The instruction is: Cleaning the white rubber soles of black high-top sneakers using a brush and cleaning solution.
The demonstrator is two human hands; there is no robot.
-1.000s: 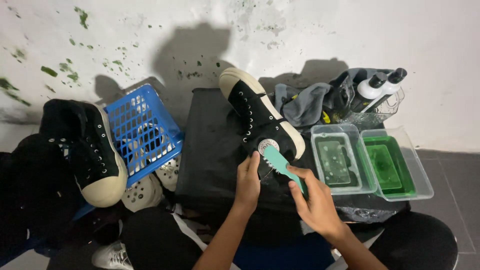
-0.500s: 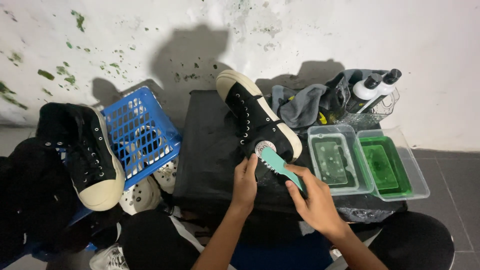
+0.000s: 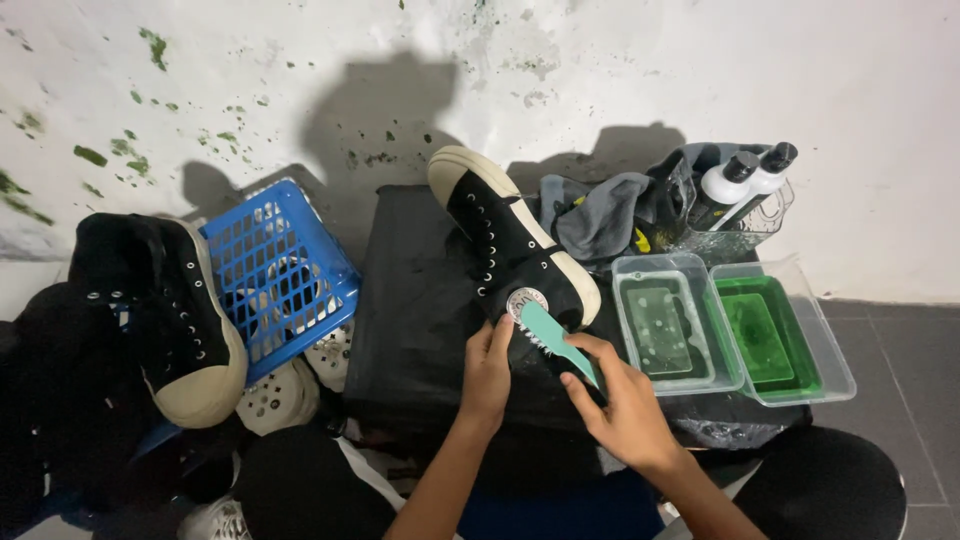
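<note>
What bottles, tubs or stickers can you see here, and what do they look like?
Two bottles: white bodies, black caps, leaning in a clear holder at the back right.
Round patch: pale circle on the black high-top shoe's ankle, beside the left hand.
Two clear tubs: rectangular, right of the shoe, one with cloudy water, one with green.
</note>
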